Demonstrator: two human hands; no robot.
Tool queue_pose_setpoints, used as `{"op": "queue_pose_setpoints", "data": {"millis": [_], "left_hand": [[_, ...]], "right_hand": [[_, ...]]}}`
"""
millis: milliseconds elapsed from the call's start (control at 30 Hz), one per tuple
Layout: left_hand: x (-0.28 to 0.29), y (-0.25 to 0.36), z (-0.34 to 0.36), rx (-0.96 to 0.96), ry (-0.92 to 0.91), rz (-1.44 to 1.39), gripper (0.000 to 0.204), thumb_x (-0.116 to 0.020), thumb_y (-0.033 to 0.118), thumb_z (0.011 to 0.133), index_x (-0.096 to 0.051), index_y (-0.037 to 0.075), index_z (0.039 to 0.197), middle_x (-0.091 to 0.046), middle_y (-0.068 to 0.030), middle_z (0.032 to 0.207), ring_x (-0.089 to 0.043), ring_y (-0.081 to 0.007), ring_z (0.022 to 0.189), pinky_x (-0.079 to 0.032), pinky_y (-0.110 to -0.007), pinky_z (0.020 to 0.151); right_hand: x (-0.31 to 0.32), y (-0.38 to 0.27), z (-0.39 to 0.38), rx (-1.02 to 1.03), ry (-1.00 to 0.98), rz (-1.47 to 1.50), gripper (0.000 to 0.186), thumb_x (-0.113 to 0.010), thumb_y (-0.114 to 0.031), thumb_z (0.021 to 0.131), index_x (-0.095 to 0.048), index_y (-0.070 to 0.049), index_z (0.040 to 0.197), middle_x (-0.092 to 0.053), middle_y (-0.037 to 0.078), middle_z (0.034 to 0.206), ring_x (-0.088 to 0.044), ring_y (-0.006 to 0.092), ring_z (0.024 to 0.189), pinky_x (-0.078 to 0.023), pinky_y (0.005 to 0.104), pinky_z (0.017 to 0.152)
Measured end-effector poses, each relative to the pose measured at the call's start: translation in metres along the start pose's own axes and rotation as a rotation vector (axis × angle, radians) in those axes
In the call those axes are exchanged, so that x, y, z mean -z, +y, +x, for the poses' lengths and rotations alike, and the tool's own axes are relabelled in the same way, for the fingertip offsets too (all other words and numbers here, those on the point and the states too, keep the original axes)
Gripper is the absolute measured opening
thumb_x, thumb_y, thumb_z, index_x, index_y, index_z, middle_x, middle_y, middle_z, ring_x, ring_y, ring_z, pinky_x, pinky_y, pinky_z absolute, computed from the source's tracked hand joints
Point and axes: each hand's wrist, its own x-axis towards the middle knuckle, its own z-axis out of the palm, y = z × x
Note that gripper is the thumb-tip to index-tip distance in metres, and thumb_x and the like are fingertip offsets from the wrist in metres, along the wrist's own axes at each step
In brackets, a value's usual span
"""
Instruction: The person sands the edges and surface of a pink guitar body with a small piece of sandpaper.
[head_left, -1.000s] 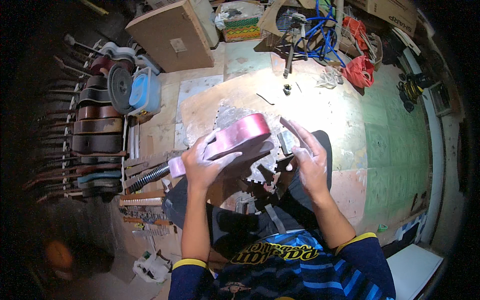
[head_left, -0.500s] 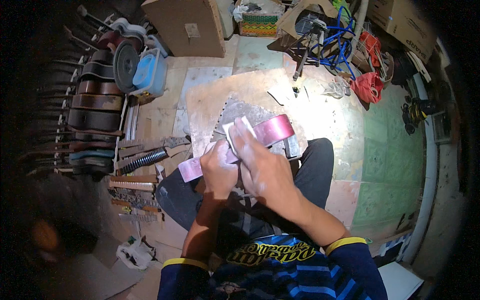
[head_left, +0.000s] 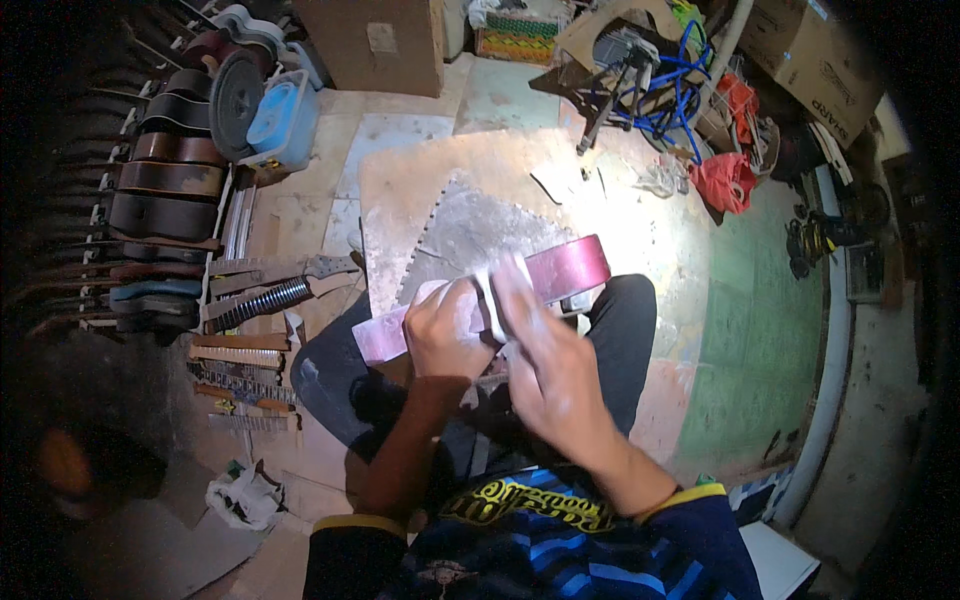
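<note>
A long glossy pink piece point(head_left: 575, 270) with a rounded right end lies slantwise over my lap. Its left end point(head_left: 380, 340) looks paler and dusty. My left hand point(head_left: 447, 325) is closed around the middle of it, with whitish powder on the fingers. Against the same piece, just to the right, my right hand point(head_left: 545, 350) pinches a thin white folded sheet point(head_left: 492, 303); motion smears its fingers. Whether the sheet is paper or cloth I cannot tell. Beyond the hands, a grey sheet with a toothed edge point(head_left: 480, 225) rests on a light brown board point(head_left: 390, 180).
Several guitars point(head_left: 165, 180) stand in a row at the left. Saws, files and a black spring-like tool point(head_left: 262, 303) lie beside my left knee. A blue tub point(head_left: 280, 120) is farther back. Blue tubing point(head_left: 685, 95) and a red bag point(head_left: 722, 182) sit at the far right.
My right hand has shifted right and a little nearer along the pink piece, with the white sheet now seen more edge-on. My left hand keeps its hold. The whole view has shifted slightly.
</note>
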Motion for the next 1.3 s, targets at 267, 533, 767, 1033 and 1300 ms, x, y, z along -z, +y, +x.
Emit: {"op": "queue_pose_setpoints", "data": {"millis": [267,533,767,1033,1300], "left_hand": [[0.002,0.002,0.002,-0.023,0.008,-0.019,0.029,-0.077,0.013,0.076,-0.072,0.002,0.103,-0.073,-0.0184,0.088,-0.07,-0.0406,0.081,-0.055,-0.047,0.072],[0.003,0.006,-0.001,-0.011,-0.01,-0.026,0.031,-0.077,0.009,0.074,-0.073,0.002,0.104,-0.071,-0.0181,0.084,-0.07,-0.0393,0.077,-0.055,-0.045,0.071],[0.003,0.009,-0.002,-0.04,-0.006,0.024,0.033,-0.079,0.008,0.073,-0.073,0.002,0.105,-0.072,-0.0177,0.085,-0.071,-0.039,0.078,-0.055,-0.044,0.071],[0.0,0.0,-0.008,-0.026,0.012,0.033,0.025,-0.081,0.009,0.077,-0.071,0.001,0.099,-0.072,-0.0174,0.084,-0.072,-0.0367,0.076,-0.055,-0.041,0.069],[0.006,0.021,0.014,0.073,-0.062,0.007,0.073,-0.098,0.016,0.065,-0.068,0.002,0.13,-0.075,-0.0169,0.118,-0.075,-0.0269,0.107,-0.059,-0.036,0.093]], "right_hand": [[-0.003,-0.004,-0.004,-0.07,-0.011,0.069,0.076,-0.056,0.01,0.08,-0.046,-0.004,0.154,-0.045,0.026,0.157,-0.064,0.0472,0.118,-0.059,0.0461,0.09],[-0.001,-0.004,0.003,-0.051,0.009,0.055,0.077,-0.057,0.009,0.08,-0.045,-0.004,0.155,-0.047,0.024,0.156,-0.066,0.0455,0.115,-0.061,0.0444,0.085],[0.002,-0.002,-0.006,-0.085,-0.035,0.148,0.078,-0.057,0.008,0.082,-0.041,-0.003,0.157,-0.049,0.028,0.152,-0.057,0.0469,0.128,-0.054,0.047,0.101],[0.008,-0.004,-0.007,-0.06,-0.05,0.159,0.076,-0.056,0.006,0.081,-0.043,-0.002,0.156,-0.045,0.03,0.155,-0.058,0.0473,0.126,-0.053,0.0459,0.104],[0.047,0.017,-0.044,-0.579,0.035,0.981,0.061,-0.049,0.01,0.078,-0.056,0.004,0.138,-0.061,0.026,0.142,-0.07,0.024,0.111,-0.058,0.038,0.096]]}}
